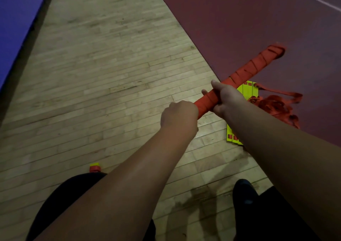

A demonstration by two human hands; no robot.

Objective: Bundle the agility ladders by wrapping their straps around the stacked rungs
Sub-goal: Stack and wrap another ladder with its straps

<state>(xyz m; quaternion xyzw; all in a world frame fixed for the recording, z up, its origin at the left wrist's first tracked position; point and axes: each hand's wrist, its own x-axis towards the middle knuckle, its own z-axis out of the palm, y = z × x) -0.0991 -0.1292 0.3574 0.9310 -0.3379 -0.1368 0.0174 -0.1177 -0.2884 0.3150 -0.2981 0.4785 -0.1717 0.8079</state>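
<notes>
1. the bundle (pixel 254 65), a long stack of rungs wound all over in red strap, is held in the air over the wood floor (pixel 110 74), tilted, with its far end over the dark red floor area (pixel 239 19).
2. the left hand (pixel 180 114) is curled round the near end of the bundle, back of the hand to the camera; the fingers are hidden.
3. the right hand (pixel 226 97) is clamped on the bundle just past the left hand, thumb lying along the top. the two hands are close together but not touching.
4. a second set of yellow rungs (pixel 247 90) lies flat on the floor under the bundle, partly hidden by the right arm.
5. a loose red strap pile (pixel 275 106) sits tangled beside those rungs, to the right of the bundle, on the dark red area.
6. a small red and yellow piece (pixel 95 167) shows well to the left of the bundle's near end, by a knee in black cloth (pixel 73 194); can't tell what it is.
7. a dark shoe (pixel 243 192) is on the floor below the bundle, nearer the camera.
8. a blue surface (pixel 14 19) is far left of the bundle.
</notes>
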